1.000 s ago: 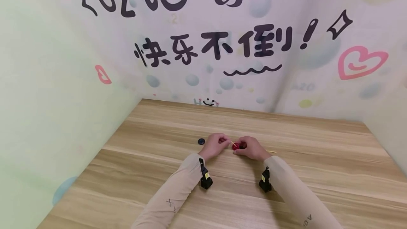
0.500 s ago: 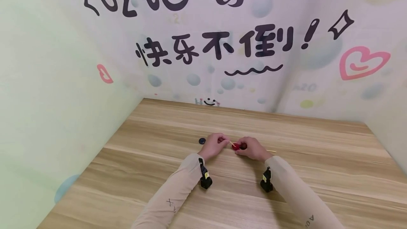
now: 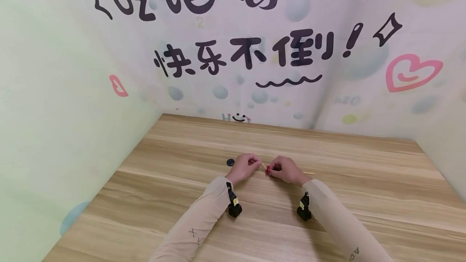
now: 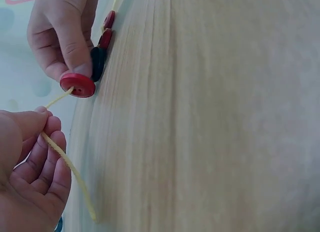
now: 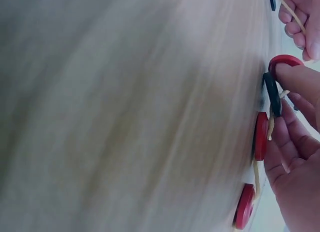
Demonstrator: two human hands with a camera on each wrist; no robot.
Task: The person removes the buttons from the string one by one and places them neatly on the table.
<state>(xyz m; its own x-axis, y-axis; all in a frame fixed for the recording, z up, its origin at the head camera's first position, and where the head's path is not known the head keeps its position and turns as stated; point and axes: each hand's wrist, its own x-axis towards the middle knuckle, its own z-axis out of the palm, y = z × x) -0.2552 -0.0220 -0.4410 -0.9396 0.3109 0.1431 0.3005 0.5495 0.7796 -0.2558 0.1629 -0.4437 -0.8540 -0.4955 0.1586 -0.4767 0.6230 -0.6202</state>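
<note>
My left hand [image 4: 37, 167] pinches a yellow string [image 4: 75, 172] between thumb and finger, its loose end hanging below. From there the string runs through a hole in a red button [image 4: 77, 85], which my right hand [image 5: 300, 157] grips by its edge. Close behind that button, a dark button [image 5: 272, 95] hangs against the right fingers. Two more red buttons, one nearer [image 5: 261, 136] and one farther [image 5: 244, 206], are on the string beyond it in the right wrist view. In the head view the left hand [image 3: 245, 168] and right hand [image 3: 287, 170] are slightly apart.
A separate dark button [image 3: 230, 162] lies on the wooden table [image 3: 204, 144] just left of the left hand. A length of yellow string [image 3: 308, 173] extends right of the right hand. Behind the table hangs a printed white cloth [image 3: 204, 100].
The red button in my right hand has turned from facing the head camera to nearly edge-on. My left hand keeps its pinch on the string, with little movement.
</note>
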